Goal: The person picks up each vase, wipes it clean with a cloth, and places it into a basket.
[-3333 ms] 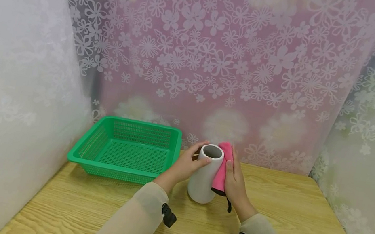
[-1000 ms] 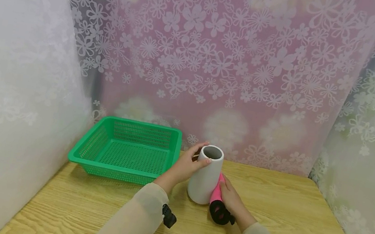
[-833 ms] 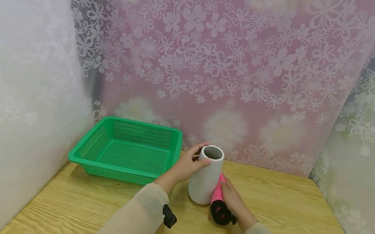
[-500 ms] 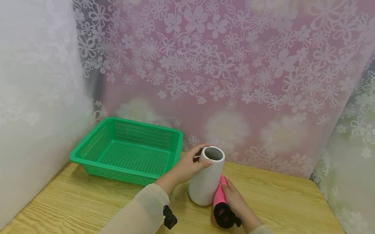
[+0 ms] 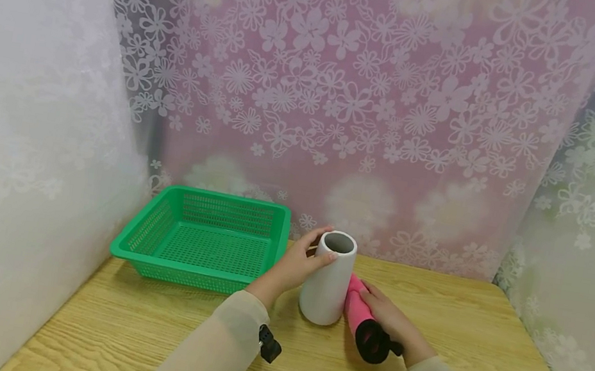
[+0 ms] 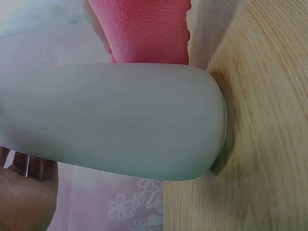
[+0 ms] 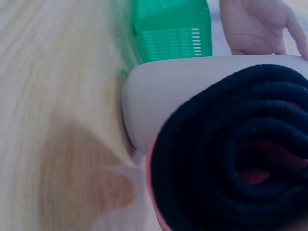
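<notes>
A white vase stands upright on the table, its round mouth facing up. My left hand grips it near the rim from the left, thumb across the front and fingers behind. On the vase's right side my right hand holds a rolled pink cloth with black edging. The cloth's far end is at the vase's lower side, while its black-edged end fills much of the right wrist view as a spiral. In the left wrist view, pink fabric shows just behind the vase. Part of the right hand's grip is hidden there.
A green plastic basket with slotted walls sits left of the vase, with nothing visible in it. The wooden table ends at a pink flowered curtain, with pale sheets at both sides.
The right hand has lowered the cloth along the vase's side, then swung its black-edged end outward to the right and toward me. The left hand and vase have stayed in place.
</notes>
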The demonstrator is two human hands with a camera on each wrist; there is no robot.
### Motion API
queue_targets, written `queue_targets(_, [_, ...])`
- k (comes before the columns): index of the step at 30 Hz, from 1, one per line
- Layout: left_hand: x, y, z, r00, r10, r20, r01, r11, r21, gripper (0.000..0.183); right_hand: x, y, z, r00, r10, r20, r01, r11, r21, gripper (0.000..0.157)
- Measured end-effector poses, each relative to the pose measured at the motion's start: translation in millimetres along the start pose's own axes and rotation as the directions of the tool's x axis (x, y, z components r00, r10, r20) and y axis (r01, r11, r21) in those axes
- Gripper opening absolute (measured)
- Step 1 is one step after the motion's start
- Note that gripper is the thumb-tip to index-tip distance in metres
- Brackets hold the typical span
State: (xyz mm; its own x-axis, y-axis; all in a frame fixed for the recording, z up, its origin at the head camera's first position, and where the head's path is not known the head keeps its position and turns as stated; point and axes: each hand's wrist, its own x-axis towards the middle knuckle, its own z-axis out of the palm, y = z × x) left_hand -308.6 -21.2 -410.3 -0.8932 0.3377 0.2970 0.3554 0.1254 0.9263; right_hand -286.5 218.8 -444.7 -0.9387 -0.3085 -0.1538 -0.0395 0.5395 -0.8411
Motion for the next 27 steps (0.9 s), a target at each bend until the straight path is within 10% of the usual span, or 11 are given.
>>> queue_targets(7, [-1.0, 2.1, 0.3, 1.000, 0.008, 0.000, -0.008, 1.000, -0.001, 0.062, -9.1, -10.4, -8.5, 1.000, 0.014, -0.008, -0.014, 1.000, 0.009, 0.065])
queue_targets(14, [-16.2, 38.6, -3.3, 0.999, -0.002, 0.037, 0.002, 1.000, -0.007, 0.061, -19.6, -27.2, -20.0, 0.999, -0.004, -0.045, 0.004, 1.000, 0.000, 0.069])
queue_targets(27, [-15.8, 37.1, -4.0, 0.999, -0.012, 0.041, 0.014, 1.000, -0.028, 0.063, -33.9, -58.3, -36.2, 0.996, -0.050, -0.079, 0.052, 0.999, 0.017, 0.067])
